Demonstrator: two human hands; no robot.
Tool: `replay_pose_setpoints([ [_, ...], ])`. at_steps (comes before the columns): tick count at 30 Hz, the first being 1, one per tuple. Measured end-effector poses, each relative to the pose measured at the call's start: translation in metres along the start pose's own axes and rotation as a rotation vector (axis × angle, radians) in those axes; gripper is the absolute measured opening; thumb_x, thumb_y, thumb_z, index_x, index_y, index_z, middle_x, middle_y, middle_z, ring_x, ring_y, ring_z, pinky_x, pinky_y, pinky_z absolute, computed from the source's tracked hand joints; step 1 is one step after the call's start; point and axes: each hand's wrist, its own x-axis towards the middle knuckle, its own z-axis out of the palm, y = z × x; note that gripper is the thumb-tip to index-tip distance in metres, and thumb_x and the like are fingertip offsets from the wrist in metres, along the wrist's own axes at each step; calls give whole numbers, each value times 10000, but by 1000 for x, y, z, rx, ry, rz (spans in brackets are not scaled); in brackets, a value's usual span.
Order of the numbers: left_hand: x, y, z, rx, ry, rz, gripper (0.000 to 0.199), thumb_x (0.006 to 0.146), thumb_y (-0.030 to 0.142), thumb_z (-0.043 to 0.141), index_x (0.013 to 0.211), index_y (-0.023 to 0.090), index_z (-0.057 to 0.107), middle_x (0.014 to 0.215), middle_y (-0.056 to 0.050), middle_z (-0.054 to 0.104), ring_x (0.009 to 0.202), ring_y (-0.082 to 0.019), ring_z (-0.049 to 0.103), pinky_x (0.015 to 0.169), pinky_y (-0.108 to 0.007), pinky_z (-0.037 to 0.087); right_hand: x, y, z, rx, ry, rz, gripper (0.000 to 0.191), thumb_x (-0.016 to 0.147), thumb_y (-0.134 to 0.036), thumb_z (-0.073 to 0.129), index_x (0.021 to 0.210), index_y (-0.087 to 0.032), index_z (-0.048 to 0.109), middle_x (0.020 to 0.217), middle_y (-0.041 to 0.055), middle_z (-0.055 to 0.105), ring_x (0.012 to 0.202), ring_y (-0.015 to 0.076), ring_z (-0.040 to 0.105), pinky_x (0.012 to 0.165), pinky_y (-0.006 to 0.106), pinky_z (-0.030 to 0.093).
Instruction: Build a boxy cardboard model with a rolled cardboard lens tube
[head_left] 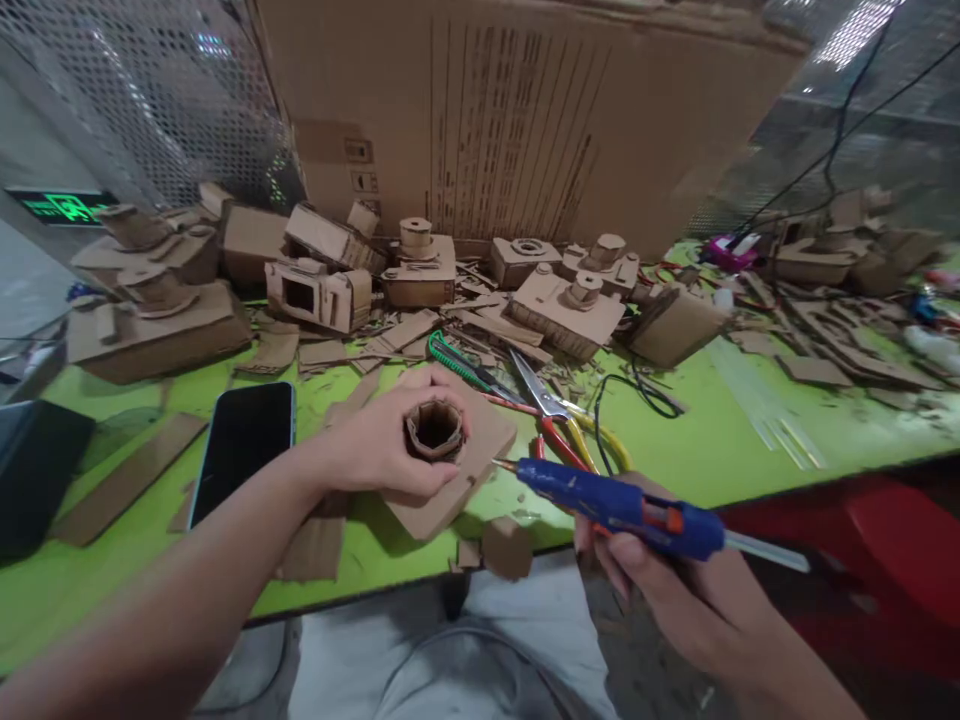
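Observation:
My left hand (397, 440) is closed around a short many-sided cardboard tube (435, 428), its open end facing up. Beneath that hand lies a flat cardboard box (484, 440) with rounded corners; whether the tube is joined to it I cannot tell. In my right hand (667, 580) is a blue hot glue gun (622, 508), with a clear glue stick (769, 552) sticking out of its back. The gun's nozzle points left at the box, a little short of the tube. Just beyond the nozzle are scissors (551, 400) and a green box cutter (465, 362).
Several cardboard camera models (570, 305) line the back before a large cardboard carton (510, 120). A phone (244, 445) lies left of my left hand. Cardboard scraps (405, 335) cover the middle. Glue sticks (780, 425) lie at the right, and a red stool (907, 540) stands below.

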Motion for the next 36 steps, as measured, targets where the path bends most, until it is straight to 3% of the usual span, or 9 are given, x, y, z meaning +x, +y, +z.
replay_pose_setpoints([
  [3,1,-1,0,-7,14,15,341,725,246,819,1055,244,733,1237,-61,636,1253,-296,626,1104,-408,517,6,0,6,71,-134,45,275,1155,-422,523,1004,-230,649,812,27,653,557,134,543,469,246,431],
  [10,1,-2,0,-15,-5,25,337,732,238,821,1055,252,726,1207,-47,640,1191,-274,623,1065,-392,518,21,-8,13,48,-169,26,318,1154,-454,508,959,-229,619,772,-9,566,607,138,509,532,258,416],
  [19,-1,-3,0,-18,-22,34,386,716,226,814,1089,258,720,1249,-53,616,1272,-296,594,1116,-411,497,28,-8,19,-20,-147,-12,340,1158,-454,498,906,-240,575,752,-19,544,610,148,516,548,264,436],
  [27,-3,-4,-2,-29,-47,11,456,688,196,788,1132,262,708,1251,-44,602,1162,-267,617,1041,-384,529,29,-5,18,-108,-135,-101,290,1159,-411,504,931,-244,565,765,-18,567,593,147,540,544,260,451],
  [36,-2,-2,-1,-39,-49,6,456,685,189,781,1126,267,696,1249,-39,579,1107,-250,619,975,-375,536,27,-2,23,-102,-122,-90,273,1132,-380,585,891,-271,516,684,-61,532,500,134,497,469,265,356],
])
